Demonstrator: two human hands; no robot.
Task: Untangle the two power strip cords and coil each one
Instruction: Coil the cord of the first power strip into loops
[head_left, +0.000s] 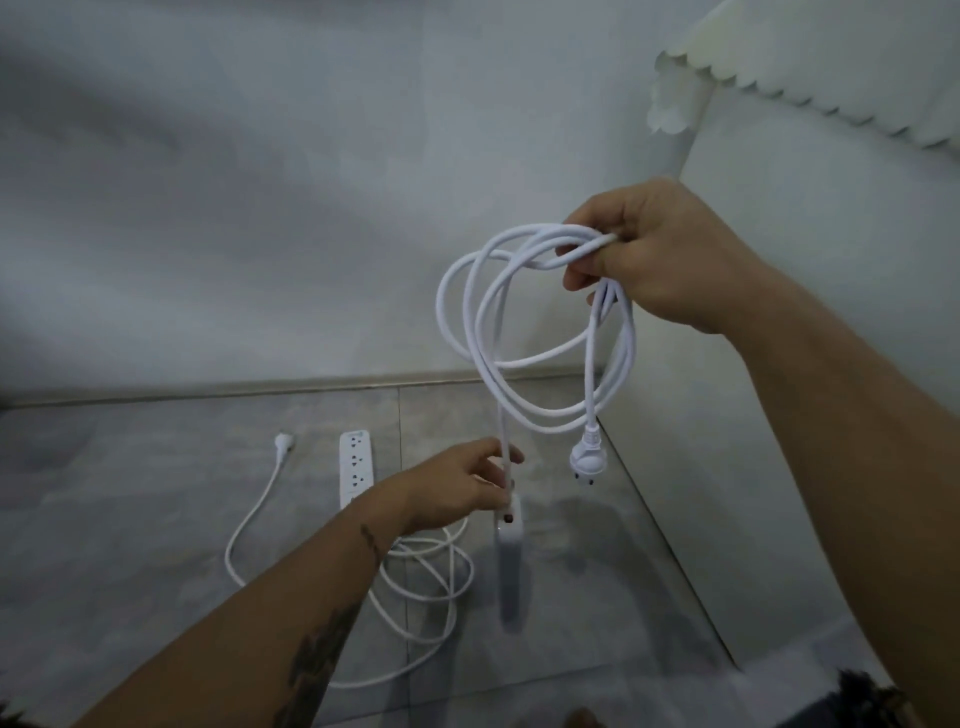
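Observation:
My right hand (644, 260) is raised and grips several loops of a white cord (519, 364), whose plug (584, 460) dangles below the coil. A straight run of that cord drops to my left hand (462, 486), which pinches it just above the hanging power strip body (509, 566). The second power strip (356, 467) lies flat on the floor behind my left hand. Its white cord (415, 587) lies in loose loops under my left forearm and curves left to its plug (284, 444).
The floor (156, 519) is grey tile meeting a pale wall (260, 208). A white bed or upholstered panel (831, 234) with a scalloped cover stands along the right side, its edge close to the hanging strip.

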